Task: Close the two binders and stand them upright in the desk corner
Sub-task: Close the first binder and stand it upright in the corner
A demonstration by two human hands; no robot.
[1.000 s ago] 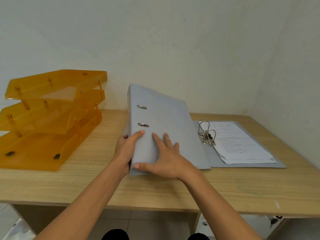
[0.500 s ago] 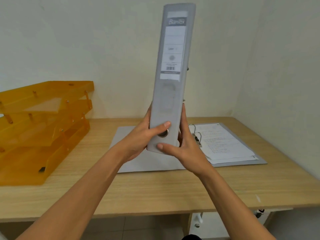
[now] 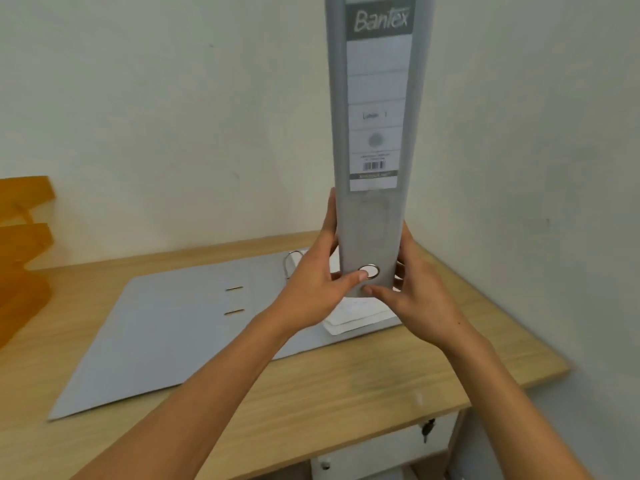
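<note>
A closed grey binder (image 3: 375,109) is held upright in the air, spine toward me, above the desk's right side. My left hand (image 3: 317,285) clasps its lower left side, thumb by the spine's finger ring. My right hand (image 3: 415,292) clasps its lower right side. Below it a second grey binder (image 3: 166,334) lies open and flat on the desk (image 3: 381,368), its metal rings (image 3: 291,261) and white papers (image 3: 356,315) partly hidden behind my hands.
An orange stacked letter tray (image 3: 24,237) stands at the desk's left edge. Walls meet in a corner behind the desk's back right. A drawer with a key (image 3: 427,433) sits under the desk's right end.
The binder was closed flat on the desk, then lifted and turned upright. It has since risen and moved right, closer to me, and my view has swung right toward the wall corner.
</note>
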